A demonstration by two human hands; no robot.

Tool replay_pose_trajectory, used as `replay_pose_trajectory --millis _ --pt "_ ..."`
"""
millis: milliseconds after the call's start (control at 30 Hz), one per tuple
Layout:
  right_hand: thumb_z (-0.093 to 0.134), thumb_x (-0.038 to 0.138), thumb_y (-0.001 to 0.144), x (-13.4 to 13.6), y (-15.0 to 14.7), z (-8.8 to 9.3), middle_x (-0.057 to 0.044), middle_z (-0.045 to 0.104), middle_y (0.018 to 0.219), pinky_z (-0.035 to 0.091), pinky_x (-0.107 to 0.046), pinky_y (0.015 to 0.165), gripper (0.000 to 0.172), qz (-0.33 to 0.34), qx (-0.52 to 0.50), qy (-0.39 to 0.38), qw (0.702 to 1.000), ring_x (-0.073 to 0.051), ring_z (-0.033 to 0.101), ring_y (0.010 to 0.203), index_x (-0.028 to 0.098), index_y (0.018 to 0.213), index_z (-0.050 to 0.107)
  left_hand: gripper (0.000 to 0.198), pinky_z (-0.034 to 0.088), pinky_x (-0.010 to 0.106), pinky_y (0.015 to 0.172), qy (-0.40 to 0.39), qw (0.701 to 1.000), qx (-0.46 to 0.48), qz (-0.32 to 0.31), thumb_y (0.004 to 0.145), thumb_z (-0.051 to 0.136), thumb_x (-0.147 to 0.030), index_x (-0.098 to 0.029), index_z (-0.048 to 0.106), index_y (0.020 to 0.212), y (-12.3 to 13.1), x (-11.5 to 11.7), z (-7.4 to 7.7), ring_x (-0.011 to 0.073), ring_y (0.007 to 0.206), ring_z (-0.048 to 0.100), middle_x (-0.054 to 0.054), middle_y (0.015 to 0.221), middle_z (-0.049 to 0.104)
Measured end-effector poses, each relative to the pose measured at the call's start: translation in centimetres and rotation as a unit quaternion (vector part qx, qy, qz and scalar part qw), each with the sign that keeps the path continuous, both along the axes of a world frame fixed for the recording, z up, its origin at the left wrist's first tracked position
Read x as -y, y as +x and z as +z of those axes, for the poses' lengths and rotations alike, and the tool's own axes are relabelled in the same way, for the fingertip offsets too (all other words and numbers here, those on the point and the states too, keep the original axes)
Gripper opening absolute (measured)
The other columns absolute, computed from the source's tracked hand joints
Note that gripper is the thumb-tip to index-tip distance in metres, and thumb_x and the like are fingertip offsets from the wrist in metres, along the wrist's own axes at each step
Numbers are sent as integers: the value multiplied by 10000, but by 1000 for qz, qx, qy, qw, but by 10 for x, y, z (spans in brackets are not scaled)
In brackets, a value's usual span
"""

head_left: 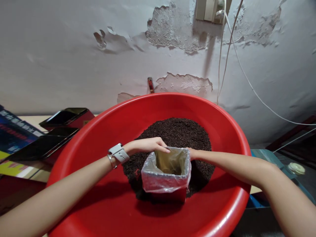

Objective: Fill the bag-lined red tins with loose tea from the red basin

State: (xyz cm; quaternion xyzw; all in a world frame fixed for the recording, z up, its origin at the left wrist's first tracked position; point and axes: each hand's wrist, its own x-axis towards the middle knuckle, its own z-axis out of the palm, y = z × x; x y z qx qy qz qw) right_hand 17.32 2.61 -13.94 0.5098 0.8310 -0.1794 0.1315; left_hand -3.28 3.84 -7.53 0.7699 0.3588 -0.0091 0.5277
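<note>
In the middle of the head view is a red box [170,195] with a clear plastic bag [161,184] lining it and folded down over its rim. It stands mouth up at the near edge of a heap of dark, loose material like tea leaves [177,130]. My left hand [158,145] is closed on the box's far rim at the left, pinching the liner. At the far right corner, my right hand [193,154] holds the box's side, its fingers mostly hidden behind it. The contents low inside the box are hard to make out.
The heap lies in a large red plastic tub [98,138] with a high, rounded rim. Black-and-red trays [66,117] and a printed package [14,131] lie at the left. White cables [243,70] hang down the peeling wall [74,65] at the right.
</note>
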Motion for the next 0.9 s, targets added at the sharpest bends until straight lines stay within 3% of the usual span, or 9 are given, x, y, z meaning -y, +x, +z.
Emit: replay_pose_trajectory --millis 100,233,400,533,633,700,767,833,900 --pt "621 293 799 -11 -1 4 -100 723 942 486 -229 620 190 -47 -10 0 999 -205 685 821 146 891 699 380 409 241 630 7 1000 18 17 715 664 -506 -135 741 691 -2 -6 -6 140 606 517 26 625 639" --pt "343 332 962 -29 -3 32 -189 672 1044 435 -244 662 381 -101 -54 87 990 -215 656 903 89 1045 624 392 373 238 574 -16 996 35 79 691 693 -505 -121 707 614 -3 -12 -22 121 552 472 15 543 582" --pt "305 343 984 -19 -10 75 -100 669 903 355 -231 651 358 -91 -201 221 950 -149 590 770 112 1040 572 387 312 236 526 -17 987 64 145 708 653 -504 -122 700 667 -7 -13 -59 114 557 420 9 584 585" --pt "425 387 947 1 -15 83 -55 665 806 360 -222 642 347 67 -184 53 979 -122 547 680 121 905 644 413 256 241 509 5 981 53 188 705 596 -524 -124 618 608 -7 -11 -76 95 524 323 -21 529 484" --pt "258 499 974 -6 -10 84 -61 676 790 412 -220 690 593 89 -235 -99 963 -121 579 700 119 820 687 407 288 245 545 19 982 54 183 730 519 -519 -136 581 606 -2 -7 -62 105 553 336 -17 561 486" --pt "106 514 979 -19 -5 83 -78 680 809 434 -220 705 728 28 -318 -80 944 -121 601 718 101 825 685 329 308 243 574 31 988 68 133 725 508 -443 -143 569 606 3 -3 -45 114 585 354 -15 580 485" --pt "114 457 989 -32 0 75 -87 681 865 438 -224 729 673 -35 -325 15 945 -128 611 771 94 877 669 244 301 240 572 36 994 70 77 695 511 -359 -148 531 573 6 1 -27 114 591 348 -20 569 447" --pt "283 390 972 -36 5 56 -96 673 961 433 -240 771 460 -82 -228 90 966 -153 609 868 106 985 644 195 266 240 531 40 997 55 35 668 495 -302 -156 476 539 9 5 -13 105 557 310 -28 542 379" --pt "478 338 893 -29 8 30 -117 650 1058 440 -273 793 316 -102 -127 93 982 -197 600 953 128 1087 612 179 223 245 489 55 998 37 22 652 466 -283 -167 425 521 10 9 -4 98 519 264 -32 524 317"
